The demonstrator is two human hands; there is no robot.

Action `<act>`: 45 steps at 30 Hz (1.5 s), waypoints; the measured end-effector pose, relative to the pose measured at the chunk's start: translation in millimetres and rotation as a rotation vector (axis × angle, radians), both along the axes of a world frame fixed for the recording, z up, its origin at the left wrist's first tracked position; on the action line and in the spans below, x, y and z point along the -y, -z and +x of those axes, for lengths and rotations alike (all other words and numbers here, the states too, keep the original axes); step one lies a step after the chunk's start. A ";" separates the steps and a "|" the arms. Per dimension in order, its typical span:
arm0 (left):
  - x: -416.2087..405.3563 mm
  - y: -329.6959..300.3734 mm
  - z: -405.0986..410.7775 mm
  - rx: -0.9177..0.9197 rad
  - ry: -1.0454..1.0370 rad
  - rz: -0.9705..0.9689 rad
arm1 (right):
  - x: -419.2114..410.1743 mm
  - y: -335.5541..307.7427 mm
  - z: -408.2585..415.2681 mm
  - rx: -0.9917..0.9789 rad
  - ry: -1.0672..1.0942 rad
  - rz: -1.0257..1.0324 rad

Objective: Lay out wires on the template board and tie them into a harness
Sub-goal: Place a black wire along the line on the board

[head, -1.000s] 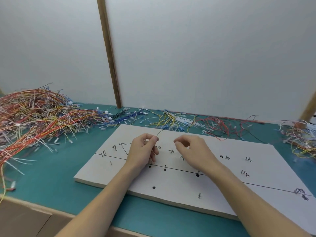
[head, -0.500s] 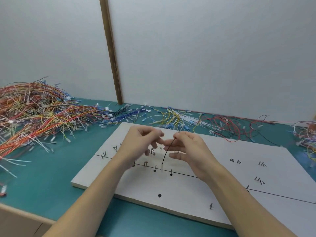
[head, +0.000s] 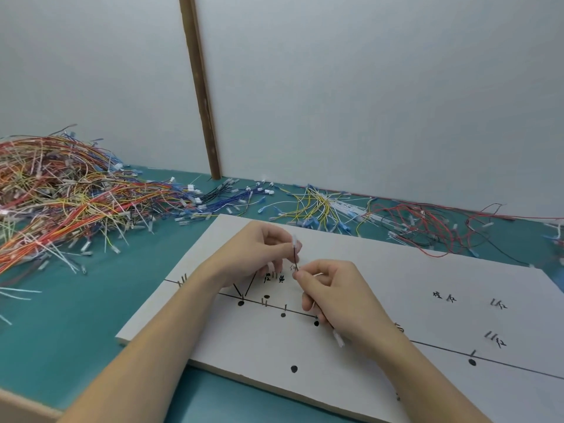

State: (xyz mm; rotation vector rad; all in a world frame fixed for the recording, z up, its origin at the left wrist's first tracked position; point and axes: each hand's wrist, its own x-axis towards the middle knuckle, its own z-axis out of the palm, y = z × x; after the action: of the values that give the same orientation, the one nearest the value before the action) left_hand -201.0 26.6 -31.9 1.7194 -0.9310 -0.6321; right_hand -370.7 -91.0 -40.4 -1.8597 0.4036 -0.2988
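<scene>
- Above template board, mid-desk: left hand and right hand both pinch one black wire.
- Risk: thin wire slips from fingertips, missing the pins.

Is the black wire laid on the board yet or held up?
Held up: both hands pinch the black wire above the template board.

Pale grey wall, brown vertical strip, teal tabletop
</scene>
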 end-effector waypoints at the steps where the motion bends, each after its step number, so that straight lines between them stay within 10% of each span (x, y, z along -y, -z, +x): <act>1: -0.4 0.2 -0.6 -0.031 0.009 -0.015 | -0.4 0.2 0.2 0.001 -0.001 -0.024; 9: -10.1 -6.3 6.3 -0.190 0.078 -0.105 | -2.4 2.3 -0.6 -0.029 -0.008 -0.133; 33: -16.3 1.8 15.1 0.272 -0.091 0.195 | -28.4 4.3 -22.1 -0.103 -0.167 -0.665; 45: -17.0 2.6 16.0 0.328 -0.075 0.173 | -31.0 6.2 -27.6 -0.109 -0.205 -0.516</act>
State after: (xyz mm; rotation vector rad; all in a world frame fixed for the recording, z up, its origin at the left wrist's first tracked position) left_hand -185.0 43.5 -34.5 2.0440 -1.0550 -0.3956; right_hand -398.3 -60.0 -46.6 -2.4108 0.2158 -0.1705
